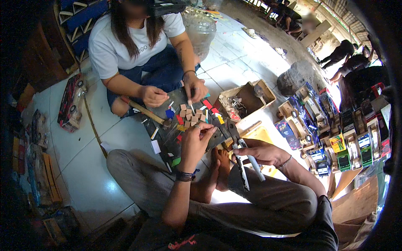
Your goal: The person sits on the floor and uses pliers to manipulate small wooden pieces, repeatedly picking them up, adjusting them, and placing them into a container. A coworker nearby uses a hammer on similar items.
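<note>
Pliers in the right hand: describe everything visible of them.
The pliers have a dark, metal-looking head and two long pale handles, one patchy and worn-looking. The right hand grips them, head pointing up in the picture, handles spread downward against the trousers. Whether the tips meet is unclear.

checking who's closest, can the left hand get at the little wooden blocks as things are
Probably yes: the left hand sits just on the near side of the wooden blocks, with nothing obvious between, though a co-worker's hand is close at their far side.
</note>
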A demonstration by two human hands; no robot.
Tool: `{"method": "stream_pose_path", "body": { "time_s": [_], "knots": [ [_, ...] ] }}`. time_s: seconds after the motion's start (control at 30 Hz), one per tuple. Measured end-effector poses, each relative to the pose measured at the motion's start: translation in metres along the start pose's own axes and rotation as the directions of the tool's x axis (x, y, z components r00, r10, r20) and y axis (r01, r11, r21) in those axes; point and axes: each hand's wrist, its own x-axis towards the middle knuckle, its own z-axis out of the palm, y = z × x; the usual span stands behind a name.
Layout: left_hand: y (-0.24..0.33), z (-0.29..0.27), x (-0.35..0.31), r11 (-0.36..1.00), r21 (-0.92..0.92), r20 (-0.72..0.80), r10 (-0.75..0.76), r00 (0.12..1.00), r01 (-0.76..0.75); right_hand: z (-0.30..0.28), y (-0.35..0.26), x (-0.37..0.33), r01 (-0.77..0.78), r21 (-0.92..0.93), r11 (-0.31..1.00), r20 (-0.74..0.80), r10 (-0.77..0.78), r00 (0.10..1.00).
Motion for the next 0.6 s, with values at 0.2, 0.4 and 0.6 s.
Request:
{"method": "stream_pose_path", "body": {
  "time_s": [0.2,0.4,0.6],
  "knots": [
    [-0.02,0.012,-0.001,0.997,0.061,0.085,0.033,0.996,-0.038,-0.014,0.011,0.003,0.11,-0.365,0.925,-0.083,-0.15,0.985],
    [-0.031,0.015,0.0,0.998,-0.063,0.171,0.03,0.985,-0.02,-0.033,0.012,0.01,0.096,-0.42,0.902,-0.166,-0.18,0.969],
    [-0.026,0.015,-0.001,0.994,-0.098,0.161,-0.034,0.986,0.05,-0.033,0.032,0.019,-0.02,-0.261,0.965,-0.119,-0.012,0.993]
  ]
}}
